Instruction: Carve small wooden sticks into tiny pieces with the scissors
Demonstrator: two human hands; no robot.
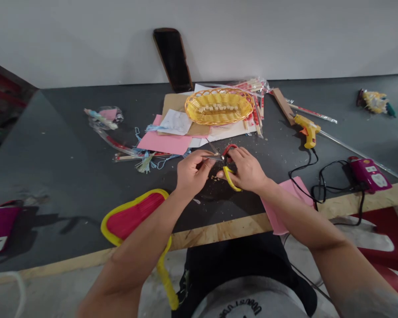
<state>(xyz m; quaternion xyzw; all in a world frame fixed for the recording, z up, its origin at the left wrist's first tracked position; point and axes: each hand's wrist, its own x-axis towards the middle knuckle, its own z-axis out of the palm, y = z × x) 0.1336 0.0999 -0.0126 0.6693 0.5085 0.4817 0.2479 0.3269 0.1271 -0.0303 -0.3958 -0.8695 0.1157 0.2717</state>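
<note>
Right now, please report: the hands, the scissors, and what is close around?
Right hand holding scissors, blades open. Left hand at blades, grip unclear. Small scraps close by; yellow basket just beyond.

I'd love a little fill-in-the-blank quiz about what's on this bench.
The right hand holds a pair of ____.
The body of the glue gun is ____.
In the picture, the phone stands to the ____ of the woven basket.

Missing words: scissors; yellow; left.
</note>
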